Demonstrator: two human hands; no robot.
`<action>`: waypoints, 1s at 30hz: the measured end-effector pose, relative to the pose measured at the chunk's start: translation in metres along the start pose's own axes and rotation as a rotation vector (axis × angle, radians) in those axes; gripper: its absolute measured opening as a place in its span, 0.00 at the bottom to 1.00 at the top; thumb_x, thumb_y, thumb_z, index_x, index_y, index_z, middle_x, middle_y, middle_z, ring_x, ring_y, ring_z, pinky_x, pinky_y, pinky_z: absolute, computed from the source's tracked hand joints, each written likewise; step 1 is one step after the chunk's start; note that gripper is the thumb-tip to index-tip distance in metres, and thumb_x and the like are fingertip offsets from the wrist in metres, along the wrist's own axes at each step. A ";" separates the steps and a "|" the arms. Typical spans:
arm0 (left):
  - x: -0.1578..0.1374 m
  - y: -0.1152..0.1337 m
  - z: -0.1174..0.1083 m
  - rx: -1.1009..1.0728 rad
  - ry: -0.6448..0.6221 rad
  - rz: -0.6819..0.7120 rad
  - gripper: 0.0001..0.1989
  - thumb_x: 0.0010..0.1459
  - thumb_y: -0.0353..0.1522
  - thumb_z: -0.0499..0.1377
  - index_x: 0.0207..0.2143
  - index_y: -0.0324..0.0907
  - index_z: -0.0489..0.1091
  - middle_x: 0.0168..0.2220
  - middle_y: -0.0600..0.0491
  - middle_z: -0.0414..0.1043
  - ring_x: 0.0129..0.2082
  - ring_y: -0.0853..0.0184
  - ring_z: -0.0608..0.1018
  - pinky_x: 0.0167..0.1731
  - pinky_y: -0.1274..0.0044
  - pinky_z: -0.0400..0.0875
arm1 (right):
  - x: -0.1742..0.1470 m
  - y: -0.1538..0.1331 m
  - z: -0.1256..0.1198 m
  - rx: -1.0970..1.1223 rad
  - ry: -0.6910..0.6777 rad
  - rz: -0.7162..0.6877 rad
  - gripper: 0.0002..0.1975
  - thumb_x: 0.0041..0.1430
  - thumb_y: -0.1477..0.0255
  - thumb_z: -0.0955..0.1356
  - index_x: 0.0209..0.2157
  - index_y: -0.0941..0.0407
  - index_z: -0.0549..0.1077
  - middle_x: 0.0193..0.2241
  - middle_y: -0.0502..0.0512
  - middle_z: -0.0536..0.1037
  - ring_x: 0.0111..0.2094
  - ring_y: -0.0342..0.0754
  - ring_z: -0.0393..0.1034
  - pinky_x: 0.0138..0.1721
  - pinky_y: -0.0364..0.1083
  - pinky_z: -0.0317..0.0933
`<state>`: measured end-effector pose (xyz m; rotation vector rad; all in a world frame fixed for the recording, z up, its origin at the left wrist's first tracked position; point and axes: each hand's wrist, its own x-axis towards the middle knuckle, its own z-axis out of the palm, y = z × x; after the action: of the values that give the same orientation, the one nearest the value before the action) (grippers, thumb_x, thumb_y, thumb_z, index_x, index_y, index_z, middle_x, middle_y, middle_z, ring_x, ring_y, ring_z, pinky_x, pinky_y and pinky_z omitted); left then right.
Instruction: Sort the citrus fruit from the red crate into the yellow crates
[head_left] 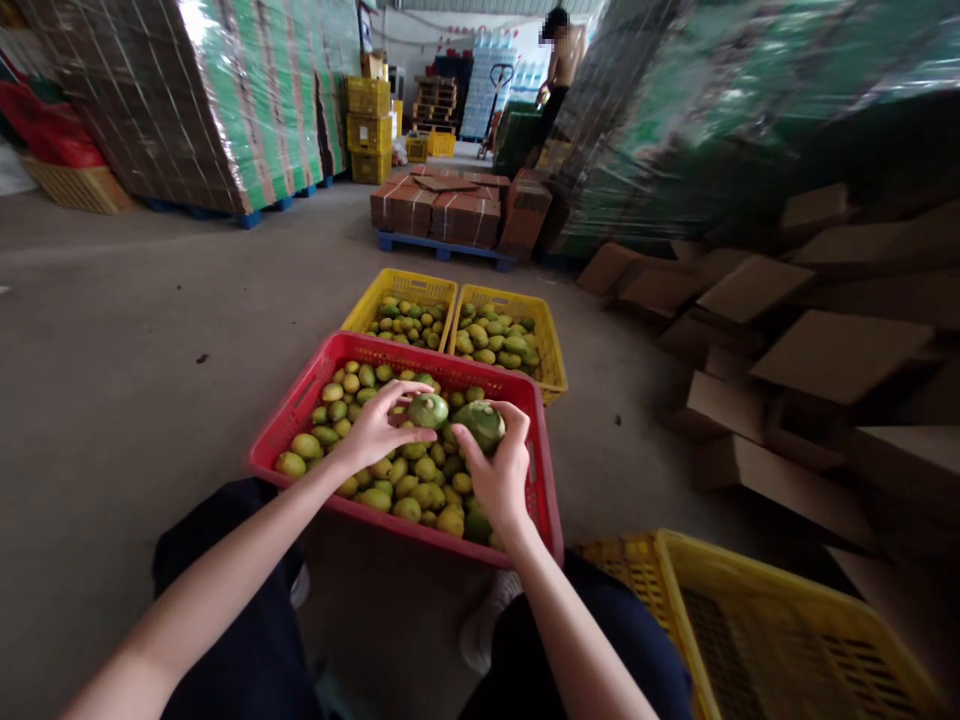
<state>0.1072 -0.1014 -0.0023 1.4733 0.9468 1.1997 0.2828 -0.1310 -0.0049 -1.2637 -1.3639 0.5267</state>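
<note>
Knees and forearms fill the bottom edge from where I watch; just beyond them sits the red crate (541, 470), full of fruit. Left hand (377, 428) is closed on a small green mango (428, 409), right hand (500, 472) wraps a bigger mango (480, 421), both held over the crate's far-middle w/ the two fruits nearly touching. Behind the crate: two yellow crates (420, 287) also w/ mangoes. Right of the crate, near me, an empty yellow crate (757, 580). Far behind it, a person (559, 70) by stacked boxes.
</note>
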 end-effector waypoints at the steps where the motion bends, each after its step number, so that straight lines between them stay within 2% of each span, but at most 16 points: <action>1: 0.000 0.001 -0.001 0.053 -0.008 0.056 0.24 0.41 0.32 0.71 0.44 0.45 0.71 0.45 0.50 0.69 0.44 0.65 0.73 0.42 0.77 0.70 | -0.001 0.003 0.000 -0.078 0.004 -0.137 0.25 0.48 0.63 0.73 0.46 0.52 0.62 0.43 0.56 0.73 0.43 0.51 0.70 0.45 0.52 0.65; 4: -0.002 0.001 -0.002 0.122 -0.023 0.163 0.22 0.44 0.33 0.69 0.44 0.46 0.72 0.45 0.49 0.67 0.46 0.64 0.71 0.43 0.77 0.69 | -0.003 0.010 0.000 -0.170 -0.009 -0.390 0.27 0.49 0.66 0.73 0.49 0.51 0.60 0.48 0.59 0.70 0.50 0.54 0.67 0.49 0.56 0.63; 6: -0.002 0.001 -0.002 0.103 -0.031 0.175 0.22 0.44 0.33 0.69 0.44 0.46 0.72 0.45 0.49 0.67 0.47 0.64 0.70 0.43 0.76 0.69 | -0.002 0.011 0.000 -0.159 0.007 -0.428 0.27 0.49 0.66 0.73 0.49 0.51 0.61 0.48 0.59 0.70 0.50 0.54 0.67 0.49 0.57 0.62; 8: -0.002 0.002 -0.002 0.014 -0.036 0.127 0.24 0.42 0.32 0.70 0.44 0.46 0.72 0.45 0.50 0.68 0.47 0.64 0.71 0.44 0.76 0.69 | 0.000 0.008 0.000 -0.102 0.029 -0.388 0.26 0.47 0.66 0.74 0.47 0.51 0.63 0.47 0.58 0.70 0.50 0.54 0.66 0.50 0.57 0.62; 11: -0.001 0.001 0.001 -0.274 0.021 -0.028 0.24 0.40 0.31 0.71 0.43 0.45 0.70 0.42 0.52 0.72 0.44 0.66 0.74 0.45 0.76 0.69 | 0.005 0.000 -0.001 0.097 -0.004 -0.163 0.23 0.45 0.65 0.74 0.43 0.52 0.69 0.45 0.56 0.72 0.49 0.54 0.66 0.49 0.55 0.62; 13: -0.002 0.000 0.005 -0.523 0.089 -0.165 0.20 0.44 0.32 0.69 0.40 0.43 0.69 0.39 0.53 0.74 0.41 0.66 0.76 0.44 0.75 0.70 | 0.008 -0.004 0.001 0.358 -0.082 0.102 0.19 0.48 0.63 0.72 0.43 0.52 0.71 0.43 0.54 0.74 0.45 0.51 0.69 0.45 0.50 0.65; 15: -0.002 -0.002 0.010 -0.752 0.136 -0.328 0.13 0.50 0.32 0.65 0.38 0.41 0.69 0.37 0.52 0.75 0.38 0.67 0.77 0.41 0.75 0.72 | 0.011 -0.005 0.005 0.683 -0.169 0.420 0.17 0.52 0.60 0.69 0.42 0.52 0.72 0.39 0.53 0.77 0.38 0.48 0.71 0.35 0.45 0.67; 17: -0.002 -0.004 0.015 -0.914 0.139 -0.466 0.08 0.54 0.32 0.60 0.37 0.38 0.70 0.35 0.49 0.75 0.34 0.67 0.78 0.37 0.76 0.74 | 0.013 -0.002 0.010 0.960 -0.222 0.717 0.16 0.54 0.58 0.66 0.37 0.54 0.74 0.33 0.53 0.79 0.31 0.47 0.72 0.26 0.43 0.66; 19: -0.001 -0.005 0.019 -1.004 0.107 -0.535 0.09 0.58 0.34 0.56 0.37 0.37 0.71 0.33 0.48 0.75 0.31 0.67 0.78 0.33 0.77 0.74 | 0.014 0.002 0.015 1.101 -0.240 0.910 0.17 0.55 0.57 0.65 0.32 0.57 0.74 0.28 0.55 0.79 0.25 0.46 0.72 0.20 0.42 0.64; 22: 0.001 -0.004 0.023 -0.996 0.122 -0.548 0.09 0.59 0.34 0.56 0.34 0.37 0.70 0.29 0.50 0.74 0.24 0.71 0.76 0.25 0.80 0.73 | 0.014 0.008 0.017 1.157 -0.222 0.964 0.17 0.56 0.57 0.65 0.29 0.58 0.73 0.23 0.54 0.78 0.22 0.46 0.72 0.15 0.40 0.61; 24: 0.002 -0.003 0.022 -0.957 0.183 -0.564 0.08 0.58 0.34 0.57 0.31 0.37 0.69 0.25 0.52 0.73 0.20 0.73 0.74 0.20 0.82 0.70 | 0.013 0.008 0.017 1.189 -0.279 0.939 0.20 0.55 0.54 0.65 0.28 0.58 0.73 0.21 0.54 0.77 0.19 0.45 0.70 0.10 0.38 0.54; 26: 0.004 -0.003 0.020 -0.973 0.235 -0.589 0.12 0.60 0.36 0.55 0.26 0.37 0.68 0.22 0.52 0.71 0.20 0.72 0.74 0.18 0.83 0.69 | 0.012 0.008 0.016 1.228 -0.361 0.937 0.24 0.55 0.51 0.62 0.27 0.58 0.72 0.20 0.54 0.76 0.17 0.45 0.68 0.08 0.38 0.50; 28: 0.005 -0.004 0.018 -1.029 0.276 -0.605 0.16 0.61 0.37 0.52 0.25 0.36 0.67 0.21 0.51 0.70 0.20 0.71 0.74 0.18 0.83 0.69 | 0.011 0.007 0.017 1.223 -0.374 1.004 0.26 0.57 0.50 0.59 0.26 0.58 0.72 0.20 0.55 0.76 0.17 0.45 0.68 0.11 0.39 0.56; 30: 0.005 -0.007 0.017 -1.054 0.317 -0.620 0.18 0.63 0.37 0.49 0.26 0.35 0.68 0.21 0.51 0.70 0.20 0.71 0.74 0.17 0.83 0.69 | 0.011 0.007 0.019 1.171 -0.302 1.105 0.26 0.61 0.53 0.57 0.26 0.59 0.72 0.20 0.56 0.77 0.19 0.45 0.70 0.16 0.41 0.62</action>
<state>0.1245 -0.0983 -0.0090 0.1360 0.6901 1.1643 0.2703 -0.1124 -0.0112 -0.7967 -0.2217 1.9727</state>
